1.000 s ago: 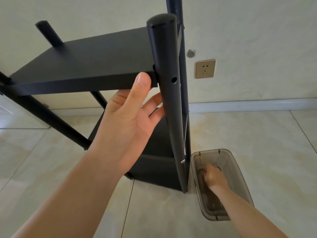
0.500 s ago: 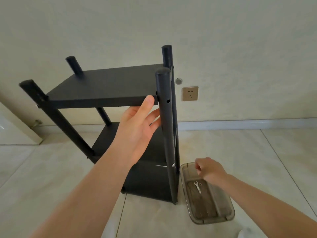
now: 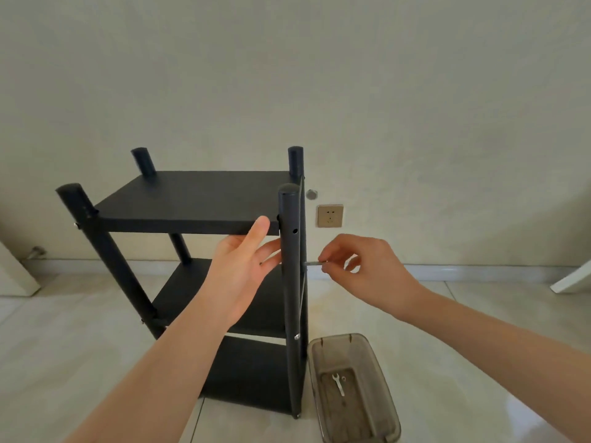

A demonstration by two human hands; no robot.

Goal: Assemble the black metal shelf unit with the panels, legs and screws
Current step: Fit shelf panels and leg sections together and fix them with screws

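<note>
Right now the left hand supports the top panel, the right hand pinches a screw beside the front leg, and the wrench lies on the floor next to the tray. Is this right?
Not quite. In the head view the wrench lies inside the tray, not on the floor. The rest holds: the left hand supports the top panel, and the right hand pinches a screw beside the front leg.

Soft, even, rather dim light fills the room, with a greenish-beige cast. Shadows are faint and diffuse. A pale sheen lies on the floor tiles at the near right. The wide-angle lens bows the baseboard and stretches both forearms at the near edges. Focus is slightly soft throughout, with mild compression smearing.
</note>
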